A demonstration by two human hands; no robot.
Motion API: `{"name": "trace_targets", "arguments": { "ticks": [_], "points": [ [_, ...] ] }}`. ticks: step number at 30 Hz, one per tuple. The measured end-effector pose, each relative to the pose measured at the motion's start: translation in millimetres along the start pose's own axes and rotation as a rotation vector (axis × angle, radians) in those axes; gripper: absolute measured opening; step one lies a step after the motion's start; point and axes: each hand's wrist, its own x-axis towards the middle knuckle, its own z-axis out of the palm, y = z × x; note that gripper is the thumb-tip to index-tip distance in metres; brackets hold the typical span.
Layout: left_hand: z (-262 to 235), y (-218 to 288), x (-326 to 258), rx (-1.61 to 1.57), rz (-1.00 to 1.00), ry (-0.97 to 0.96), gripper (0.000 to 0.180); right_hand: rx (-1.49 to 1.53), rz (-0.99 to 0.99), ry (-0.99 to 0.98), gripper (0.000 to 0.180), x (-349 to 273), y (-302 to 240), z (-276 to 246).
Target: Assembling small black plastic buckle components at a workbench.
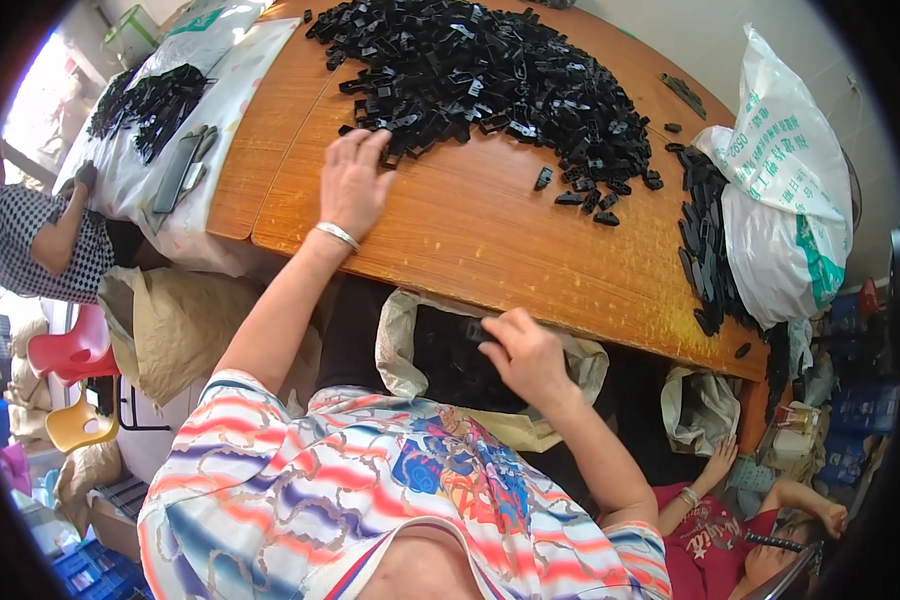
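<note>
The left hand is lying flat on the wooden worktop, its fingers spreading open and reaching into the near edge of a big heap of small black plastic parts, touching the closest pieces without gripping any; a silver bangle is sitting on that wrist. The right hand is hovering below the worktop's front edge, its fingers closing on one small black part and holding it just over the mouth of an open sack that is hanging between the person and the worktop, dark pieces showing inside it. A few loose black parts are lying apart from the heap toward the right, and a row of longer black strips is running along the worktop's right end, beside a white printed bag. At the far left, another person in a checked top is leaning an arm beside a white sheet carrying a second, smaller pile of black parts. At the lower right, a third person in a red shirt is sitting low beside the worktop, near a pale crumpled bag
</note>
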Motion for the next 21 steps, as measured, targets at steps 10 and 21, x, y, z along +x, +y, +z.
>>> {"name": "trace_targets", "arguments": {
  "ticks": [10, 21],
  "points": [
    [46, 52, -10, -0.217, 0.057, -0.187, 0.044, -0.046, -0.024, 0.188, 0.014, 33, 42, -26],
    [43, 103, -6, -0.525, 0.069, -0.27, 0.04, -0.501, 0.161, 0.144, 0.027, 131, 132, -51]
  ]
}}
